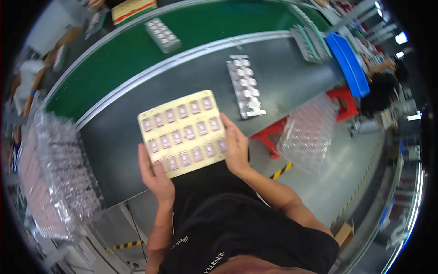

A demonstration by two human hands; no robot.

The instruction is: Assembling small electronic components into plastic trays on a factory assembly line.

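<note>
A cream-coloured flat tray (177, 127) is held between my two hands, tilted a little, above the near edge of the dark worktable. Several small pinkish-mauve rectangular pieces sit in it in three rows. My left hand (157, 178) grips its lower left corner, thumb on top. My right hand (236, 145) holds the right edge, with the fingers partly hidden behind it. Beyond the tray to the right lies a clear plastic blister tray (246, 86) with whitish round pieces in two rows.
A green conveyor belt (114, 68) runs along the far side, carrying a stack of filled trays (163, 35). Plastic-wrapped trays (68, 173) stand at the left. On the right are a blue bin (347, 64), a red stool (344, 104) and clear empty trays (308, 132). Other people work nearby.
</note>
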